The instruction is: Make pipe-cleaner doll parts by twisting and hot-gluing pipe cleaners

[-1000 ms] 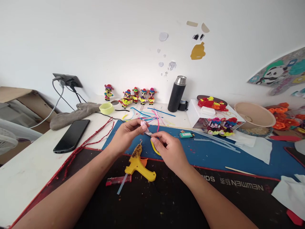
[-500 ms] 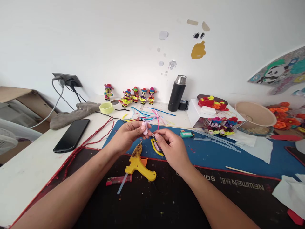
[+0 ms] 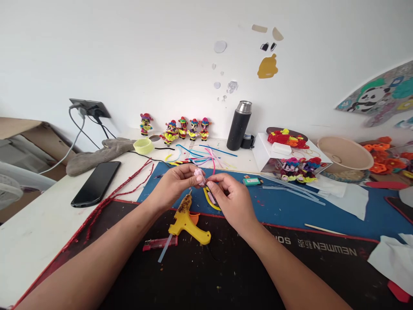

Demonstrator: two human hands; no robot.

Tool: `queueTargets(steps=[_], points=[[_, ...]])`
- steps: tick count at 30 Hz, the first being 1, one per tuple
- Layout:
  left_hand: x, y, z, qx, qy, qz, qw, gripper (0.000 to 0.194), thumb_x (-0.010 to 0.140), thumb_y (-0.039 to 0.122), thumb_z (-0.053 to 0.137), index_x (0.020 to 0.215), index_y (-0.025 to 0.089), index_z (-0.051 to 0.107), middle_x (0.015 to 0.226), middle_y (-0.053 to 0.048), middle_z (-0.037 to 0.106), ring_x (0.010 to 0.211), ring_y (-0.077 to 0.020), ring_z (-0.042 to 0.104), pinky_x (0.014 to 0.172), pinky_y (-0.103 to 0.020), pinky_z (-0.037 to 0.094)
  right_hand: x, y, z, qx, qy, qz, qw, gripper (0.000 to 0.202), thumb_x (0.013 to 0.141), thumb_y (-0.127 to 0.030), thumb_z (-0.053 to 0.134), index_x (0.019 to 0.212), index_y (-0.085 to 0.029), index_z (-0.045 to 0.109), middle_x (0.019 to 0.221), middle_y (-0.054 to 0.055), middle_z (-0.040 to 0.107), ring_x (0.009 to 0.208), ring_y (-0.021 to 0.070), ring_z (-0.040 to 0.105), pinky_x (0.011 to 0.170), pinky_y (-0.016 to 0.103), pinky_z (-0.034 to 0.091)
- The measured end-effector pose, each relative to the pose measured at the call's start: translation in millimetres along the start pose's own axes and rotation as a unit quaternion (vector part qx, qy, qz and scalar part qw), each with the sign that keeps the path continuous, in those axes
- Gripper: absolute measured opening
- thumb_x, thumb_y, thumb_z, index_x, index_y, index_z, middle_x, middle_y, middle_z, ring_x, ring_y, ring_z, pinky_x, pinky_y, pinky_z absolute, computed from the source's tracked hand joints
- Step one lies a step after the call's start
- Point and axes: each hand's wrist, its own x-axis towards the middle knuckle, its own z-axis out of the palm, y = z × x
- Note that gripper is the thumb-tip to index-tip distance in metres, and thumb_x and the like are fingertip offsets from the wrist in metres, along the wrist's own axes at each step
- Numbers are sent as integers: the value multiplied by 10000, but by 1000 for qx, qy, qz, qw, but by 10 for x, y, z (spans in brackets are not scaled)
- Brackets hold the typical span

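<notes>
My left hand (image 3: pixel 180 178) pinches a small pale pink fuzzy piece (image 3: pixel 199 175), which looks like coiled pipe cleaner, between thumb and fingers. Close on its right, my right hand (image 3: pixel 230 193) is closed, thumb against fingers, at the piece's lower right edge. What it grips is mostly hidden; only a little dark, thin bit shows at the fingertips. Just under the right fingers is a yellow loop with a dark inner edge (image 3: pixel 209 201), partly covered by the hand. Below both hands lies a yellow hot glue gun (image 3: pixel 190 224), its nozzle pointing up toward them.
A pink lighter-like item (image 3: pixel 159 243) lies by the glue stick (image 3: pixel 165 248). Behind are loose pipe cleaners (image 3: pixel 206 157), several small figures (image 3: pixel 172 132) and a black thermos (image 3: pixel 239 125). A phone (image 3: pixel 96 183) and red twisted strands (image 3: pixel 118 191) lie left; a white box (image 3: pixel 263 153) stands right.
The pink piece has shifted slightly right and down, closer to my right fingertips. A silvery tip seen between the hands before is now mostly hidden.
</notes>
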Motion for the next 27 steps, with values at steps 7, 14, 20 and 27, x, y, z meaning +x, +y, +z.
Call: queueTargets(steps=[7,14,20,27], points=[[3,-38,9,12,14,9,1000,320,717,380,946,825,162,738,843,-11,697,762,-132,574,718,-253,463,-36,-26,8,-63,-1,-24,998,230,988,-412,629,1014,-216,747,566,-55,520,518,138,456,538,280,346],[-20,-1,50,58,15,3,998,347,684,372,955,821,164,713,846,-20,705,798,-165,615,759,-292,488,-49,-1,10,-110,-1,-47,993,217,992,-392,629,1039,-218,751,561,-70,473,503,129,433,531,285,301],[-22,-21,63,76,25,10,997,348,686,386,947,813,167,709,842,-24,708,807,-178,632,774,-308,502,-56,19,26,-120,9,-59,991,196,988,-367,629,1014,-211,744,550,-73,461,496,123,433,531,276,298],[-37,-7,77,81,26,1,996,341,691,378,945,823,164,714,834,-23,708,764,-160,608,737,-292,504,-56,0,35,-133,26,-84,987,185,985,-341,619,901,-202,706,527,-76,452,469,111,385,521,275,273]])
